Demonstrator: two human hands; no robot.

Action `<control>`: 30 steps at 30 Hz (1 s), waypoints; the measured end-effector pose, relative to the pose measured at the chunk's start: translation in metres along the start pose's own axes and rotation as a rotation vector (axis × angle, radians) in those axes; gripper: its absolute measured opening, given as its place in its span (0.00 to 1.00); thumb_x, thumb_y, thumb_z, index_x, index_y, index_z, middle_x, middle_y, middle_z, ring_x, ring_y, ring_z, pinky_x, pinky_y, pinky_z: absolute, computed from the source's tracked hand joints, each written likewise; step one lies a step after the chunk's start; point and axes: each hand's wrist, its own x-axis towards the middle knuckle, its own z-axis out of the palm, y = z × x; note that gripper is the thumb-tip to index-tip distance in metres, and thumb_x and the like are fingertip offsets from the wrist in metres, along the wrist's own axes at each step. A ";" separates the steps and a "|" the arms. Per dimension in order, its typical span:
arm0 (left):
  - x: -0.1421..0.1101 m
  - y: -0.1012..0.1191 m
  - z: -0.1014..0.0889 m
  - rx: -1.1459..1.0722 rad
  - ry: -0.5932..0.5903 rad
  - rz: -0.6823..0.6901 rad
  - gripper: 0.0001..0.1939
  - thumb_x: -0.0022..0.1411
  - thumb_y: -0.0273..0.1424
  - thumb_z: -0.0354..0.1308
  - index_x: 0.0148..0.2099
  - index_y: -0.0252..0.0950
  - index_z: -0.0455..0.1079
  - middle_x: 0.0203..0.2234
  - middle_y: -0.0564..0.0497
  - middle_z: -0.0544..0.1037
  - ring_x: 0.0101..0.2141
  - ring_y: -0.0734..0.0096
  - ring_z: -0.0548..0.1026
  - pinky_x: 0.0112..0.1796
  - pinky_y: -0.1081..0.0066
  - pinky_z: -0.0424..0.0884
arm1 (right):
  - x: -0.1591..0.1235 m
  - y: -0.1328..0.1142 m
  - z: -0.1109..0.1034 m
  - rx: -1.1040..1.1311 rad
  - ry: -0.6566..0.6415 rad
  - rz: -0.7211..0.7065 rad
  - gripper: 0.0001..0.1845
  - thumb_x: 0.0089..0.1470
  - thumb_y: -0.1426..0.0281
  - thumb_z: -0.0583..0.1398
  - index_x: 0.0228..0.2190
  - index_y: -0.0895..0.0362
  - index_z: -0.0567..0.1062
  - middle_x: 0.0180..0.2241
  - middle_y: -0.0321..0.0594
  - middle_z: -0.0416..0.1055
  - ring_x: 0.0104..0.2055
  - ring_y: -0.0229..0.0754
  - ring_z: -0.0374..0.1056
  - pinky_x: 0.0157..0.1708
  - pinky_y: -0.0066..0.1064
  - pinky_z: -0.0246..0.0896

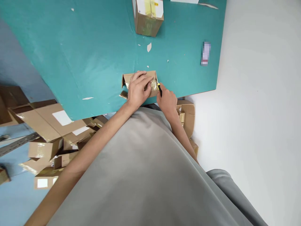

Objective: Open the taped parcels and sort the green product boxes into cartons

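A small cardboard box (152,74) with clear tape lies at the near edge of the green table, its left-end flaps standing open. My left hand (139,88) rests across the top of this box, fingers stretched out and pressing on it. At the box's right end, my right hand (167,99) is wrapped round a yellow and black utility knife (160,89). The knife's tip points at the taped right side of the box; whether the blade touches the cardboard I cannot tell.
A larger taped box (149,22) stands at the table's far side. Paper scraps (149,47) and a blurred pale packet (205,53) lie on the green table (94,47). Several cartons (47,119) are heaped on the floor at left. An open carton (189,117) stands at right near the white wall (258,94).
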 end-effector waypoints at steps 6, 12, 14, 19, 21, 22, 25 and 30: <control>0.002 -0.001 0.004 0.020 0.007 0.031 0.20 0.77 0.40 0.56 0.65 0.47 0.80 0.51 0.43 0.85 0.69 0.44 0.73 0.74 0.36 0.61 | -0.012 -0.001 0.007 0.020 0.027 0.050 0.30 0.80 0.61 0.47 0.74 0.57 0.69 0.49 0.57 0.85 0.54 0.63 0.81 0.54 0.51 0.74; 0.002 -0.001 0.004 0.017 0.008 0.023 0.20 0.78 0.41 0.57 0.64 0.47 0.80 0.50 0.43 0.86 0.68 0.45 0.74 0.73 0.37 0.62 | -0.015 -0.001 0.006 -0.003 0.020 0.057 0.28 0.79 0.65 0.48 0.71 0.59 0.72 0.50 0.58 0.85 0.54 0.62 0.81 0.53 0.49 0.75; 0.002 -0.001 0.004 0.024 0.003 0.029 0.19 0.78 0.41 0.57 0.64 0.47 0.80 0.51 0.43 0.86 0.68 0.46 0.73 0.73 0.37 0.62 | -0.018 -0.001 0.002 -0.012 0.007 0.061 0.27 0.79 0.66 0.48 0.70 0.59 0.72 0.50 0.58 0.85 0.54 0.62 0.81 0.53 0.49 0.75; 0.000 -0.002 0.005 0.029 -0.019 0.020 0.19 0.76 0.39 0.58 0.63 0.47 0.81 0.52 0.43 0.86 0.69 0.45 0.73 0.73 0.36 0.61 | -0.022 -0.002 -0.004 -0.022 -0.037 0.062 0.23 0.79 0.66 0.51 0.65 0.58 0.76 0.51 0.59 0.84 0.54 0.62 0.81 0.54 0.48 0.74; -0.001 -0.004 0.006 0.042 -0.019 0.026 0.19 0.76 0.38 0.59 0.64 0.47 0.81 0.52 0.44 0.86 0.69 0.46 0.73 0.73 0.37 0.61 | -0.019 -0.003 -0.004 -0.018 -0.048 0.065 0.22 0.79 0.67 0.51 0.63 0.59 0.77 0.52 0.59 0.84 0.55 0.62 0.81 0.54 0.47 0.74; -0.001 -0.005 0.007 0.049 -0.020 0.031 0.20 0.75 0.38 0.60 0.65 0.47 0.81 0.52 0.44 0.86 0.69 0.46 0.72 0.73 0.37 0.61 | -0.017 -0.003 -0.004 -0.016 -0.053 0.063 0.22 0.79 0.68 0.51 0.62 0.59 0.77 0.52 0.60 0.84 0.56 0.62 0.81 0.54 0.47 0.74; -0.002 -0.010 0.011 0.061 -0.008 0.045 0.20 0.75 0.37 0.60 0.65 0.47 0.80 0.53 0.44 0.85 0.69 0.46 0.73 0.73 0.37 0.61 | -0.015 -0.002 -0.005 -0.029 -0.075 0.040 0.20 0.78 0.68 0.52 0.62 0.60 0.77 0.53 0.61 0.83 0.56 0.62 0.81 0.54 0.46 0.74; -0.004 -0.016 0.014 0.050 0.018 0.096 0.19 0.76 0.35 0.57 0.63 0.45 0.82 0.50 0.45 0.86 0.64 0.48 0.76 0.70 0.39 0.66 | -0.020 0.001 -0.015 -0.071 -0.180 0.026 0.23 0.76 0.62 0.57 0.62 0.62 0.76 0.53 0.65 0.83 0.56 0.64 0.82 0.54 0.47 0.75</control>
